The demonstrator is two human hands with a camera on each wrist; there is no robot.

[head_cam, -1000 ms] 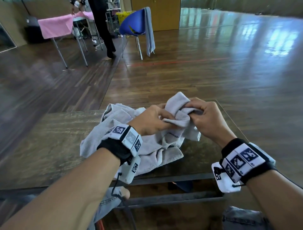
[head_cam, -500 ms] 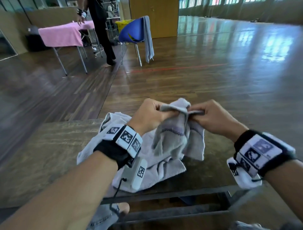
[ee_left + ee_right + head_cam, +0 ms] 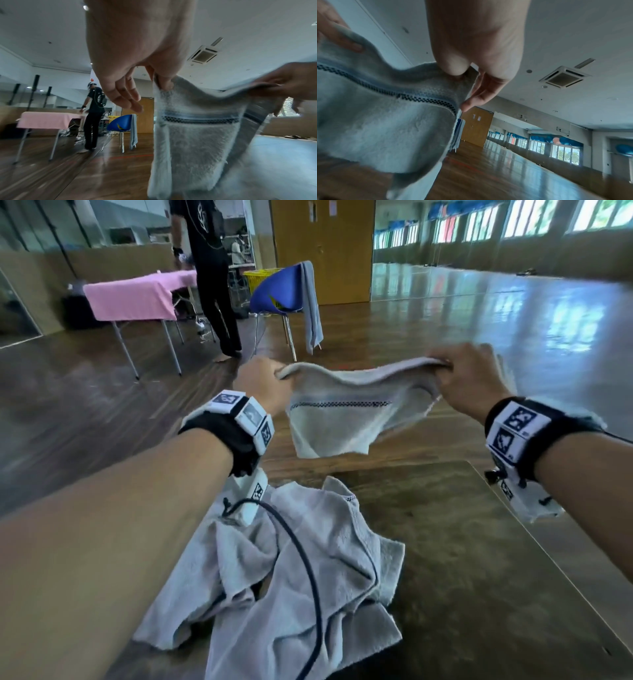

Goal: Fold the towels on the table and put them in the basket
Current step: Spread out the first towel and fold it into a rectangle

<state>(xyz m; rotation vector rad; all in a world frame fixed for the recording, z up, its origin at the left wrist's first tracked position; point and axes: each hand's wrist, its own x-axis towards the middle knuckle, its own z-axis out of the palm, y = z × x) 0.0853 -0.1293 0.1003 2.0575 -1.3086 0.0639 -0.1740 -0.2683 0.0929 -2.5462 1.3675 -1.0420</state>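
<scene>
Small grey towel (image 3: 337,419) held up in the air above the far edge of the desk (image 3: 455,559), stretched by its top hem between both hands, lower part hanging free with a dark checked stripe running across it. Left hand (image 3: 262,381) pinching the left top corner between thumb and forefinger, remaining fingers (image 3: 126,97) loosely extended below the pinch. Right hand (image 3: 471,378) pinching the right top corner the same way, thumb pressed on the hem, other fingers (image 3: 477,97) trailing behind the cloth. Hem sagging slightly between the two grips. Below, lying on the desk, a crumpled heap of grey towels (image 3: 291,577), apart from the lifted one, with a black cable (image 3: 308,570) from the left wrist band draped over it. Further off on the wooden floor, a blue chair (image 3: 277,292) with another grey cloth (image 3: 310,302) hung over its back, a yellow basket (image 3: 258,277) just behind it, a pink-covered table (image 3: 137,297) and a standing person in black (image 3: 212,278) beside it.
</scene>
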